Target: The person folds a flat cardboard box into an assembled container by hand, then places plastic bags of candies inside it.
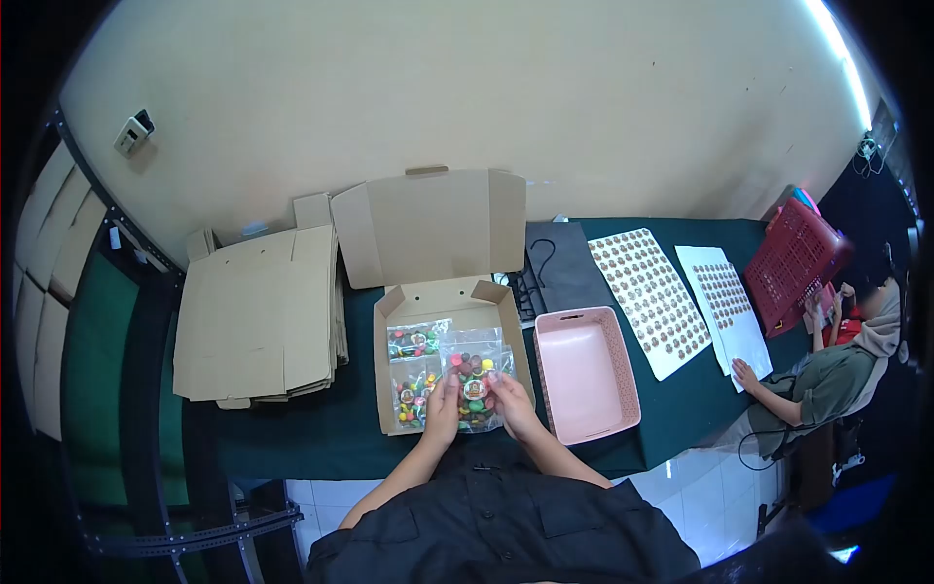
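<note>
An open cardboard box [452,294] lies before me with its lid raised at the back. Inside it are clear bags of colourful round candies, one bag [418,339] at the back left and another [409,394] in front of it. Over the box's right half, both hands hold a clear candy bag [474,366] with a round sticker. My left hand [443,411] grips its left side and my right hand [514,404] its right side. Part of another bag shows behind it at the right.
Flattened cardboard boxes [258,316] are stacked at left. Right of the box stand a pink basket [587,375], sticker sheets [650,302] [725,302] and a red basket [793,258]. A co-worker [827,384] sits at far right, one hand on a sheet. Shelving [126,243] stands at far left.
</note>
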### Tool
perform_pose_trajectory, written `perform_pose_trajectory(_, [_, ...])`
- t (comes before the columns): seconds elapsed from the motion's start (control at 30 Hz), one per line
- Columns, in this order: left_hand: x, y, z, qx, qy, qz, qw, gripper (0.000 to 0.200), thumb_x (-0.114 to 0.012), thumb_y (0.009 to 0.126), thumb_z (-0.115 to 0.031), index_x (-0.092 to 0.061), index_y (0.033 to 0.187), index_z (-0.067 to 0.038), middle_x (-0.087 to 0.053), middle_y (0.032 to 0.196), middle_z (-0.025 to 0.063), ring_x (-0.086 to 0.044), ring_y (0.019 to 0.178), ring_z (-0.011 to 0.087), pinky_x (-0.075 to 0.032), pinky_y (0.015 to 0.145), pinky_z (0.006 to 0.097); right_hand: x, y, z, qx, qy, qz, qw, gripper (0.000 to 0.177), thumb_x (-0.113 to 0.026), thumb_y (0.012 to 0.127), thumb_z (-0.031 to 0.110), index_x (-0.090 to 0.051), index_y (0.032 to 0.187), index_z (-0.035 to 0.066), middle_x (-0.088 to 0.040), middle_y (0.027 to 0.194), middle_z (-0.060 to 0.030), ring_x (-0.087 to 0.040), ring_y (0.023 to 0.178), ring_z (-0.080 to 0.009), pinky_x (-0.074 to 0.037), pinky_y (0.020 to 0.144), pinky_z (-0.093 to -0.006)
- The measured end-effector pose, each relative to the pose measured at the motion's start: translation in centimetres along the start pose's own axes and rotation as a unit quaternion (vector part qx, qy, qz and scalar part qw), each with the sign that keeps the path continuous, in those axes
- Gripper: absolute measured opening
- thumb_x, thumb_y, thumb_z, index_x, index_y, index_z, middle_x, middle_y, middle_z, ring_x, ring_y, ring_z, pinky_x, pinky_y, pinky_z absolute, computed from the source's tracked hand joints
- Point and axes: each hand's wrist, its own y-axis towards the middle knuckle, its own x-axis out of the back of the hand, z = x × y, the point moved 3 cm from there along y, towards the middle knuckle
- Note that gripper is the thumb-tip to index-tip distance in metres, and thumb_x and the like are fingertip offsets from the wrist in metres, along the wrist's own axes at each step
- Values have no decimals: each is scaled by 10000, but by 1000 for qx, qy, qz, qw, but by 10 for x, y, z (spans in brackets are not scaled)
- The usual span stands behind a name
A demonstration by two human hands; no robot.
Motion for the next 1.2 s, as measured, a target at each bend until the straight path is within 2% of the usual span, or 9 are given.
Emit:
perform_pose_trajectory(0.07, [-1, -1, 1, 93, -22, -8, 995, 488, -542, 892, -179, -349, 1271, 60, -484, 1212, 140, -484, 1096, 179, -369, 935, 282, -3, 0, 3, -9, 47, -2, 999, 194, -542, 891, 200, -533, 1023, 58, -562, 858, 22, -465, 668, -16, -353, 579, -150])
perform_pose_trajectory(0.13, [-15, -3, -10, -40, -5, 62, 997, 519, -562, 866, -97, -306, 1294, 48, -491, 1198, 111, -485, 1087, 151, -397, 907, 278, -9, -6, 14, 28, -63, -16, 997, 194, -540, 891, 207, -532, 1012, 55, -568, 839, 17, -472, 660, -22, -355, 577, -154])
perform_pose_trajectory(0.27, [-18, -3, -4, -36, 8, 133, 990, 630, -596, 803, 15, -241, 1322, 47, -443, 1241, 119, -481, 1095, 154, -401, 913, 278, 10, 0, 6, 17, -54, -26, 998, 205, -560, 881, 220, -546, 1011, 63, -580, 829, 17, -487, 684, -25, -360, 594, -159])
perform_pose_trajectory(0.37, [-19, -3, -3, -17, 9, 137, 990, 632, -598, 804, 2, -242, 1324, 43, -448, 1232, 118, -480, 1097, 154, -409, 903, 279, 10, 0, 5, 5, 4, -28, 1000, 208, -579, 867, 207, -551, 1002, 52, -604, 866, -4, -502, 699, -25, -355, 583, -157])
perform_pose_trajectory(0.5, [-22, -8, -7, -15, 29, 125, 992, 637, -603, 800, -3, -245, 1325, 38, -454, 1217, 124, -483, 1090, 160, -420, 888, 282, -16, -9, 29, 75, -128, -40, 988, 229, -562, 877, 239, -562, 1001, 47, -591, 812, 6, -496, 637, -22, -348, 534, -154])
perform_pose_trajectory(0.57, [-24, -9, -12, -93, 167, 133, 973, 638, -609, 796, -11, -251, 1322, 37, -452, 1216, 129, -481, 1092, 172, -424, 884, 284, -5, -4, 20, 78, -131, -46, 987, 237, -545, 887, 241, -565, 1017, 44, -599, 835, -2, -499, 629, -22, -339, 516, -146])
perform_pose_trajectory(0.67, [-25, -12, -7, -54, 92, 113, 988, 604, -602, 820, -61, -265, 1312, 38, -447, 1220, 125, -462, 1115, 181, -393, 922, 294, 15, 5, 2, 7, 15, -85, 996, 247, -574, 869, 232, -566, 1034, 48, -606, 858, 6, -491, 613, -20, -358, 533, -147])
perform_pose_trajectory(0.87, [-14, 1, -5, -108, 7, 73, 991, 382, -450, 931, -199, -390, 1233, 28, -489, 1186, 134, -460, 1112, 185, -355, 938, 297, -7, -4, 16, 77, -104, 37, 991, 315, -574, 874, 234, -497, 1118, 50, -542, 842, 43, -457, 651, -16, -356, 560, -154])
perform_pose_trajectory(1.2, [-26, -8, -19, -78, 28, 122, 989, 524, -543, 859, -73, -290, 1306, 33, -425, 1234, 147, -480, 1081, 197, -388, 919, 307, -1, -2, 14, 45, -70, -26, 996, 229, -568, 876, 197, -520, 1055, 63, -582, 845, 15, -484, 645, -13, -356, 524, -151])
